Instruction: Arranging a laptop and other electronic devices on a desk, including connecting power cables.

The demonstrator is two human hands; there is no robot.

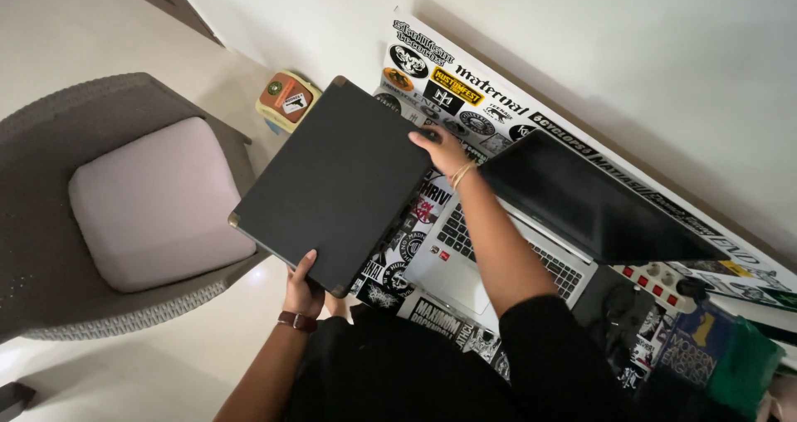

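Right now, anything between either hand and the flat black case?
Nothing visible. Both hands are already on the flat black case: the left hand grips its near corner, the right hand holds the far edge beside the sticker-covered desk. The open laptop lies under the right forearm, apart from the case.

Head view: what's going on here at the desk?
A person holds a flat black rectangular case with brass corners in both hands: left hand at its near edge, right hand at its far edge. It hangs partly over a sticker-covered desk, beside an open silver laptop. A grey wicker armchair stands alongside.
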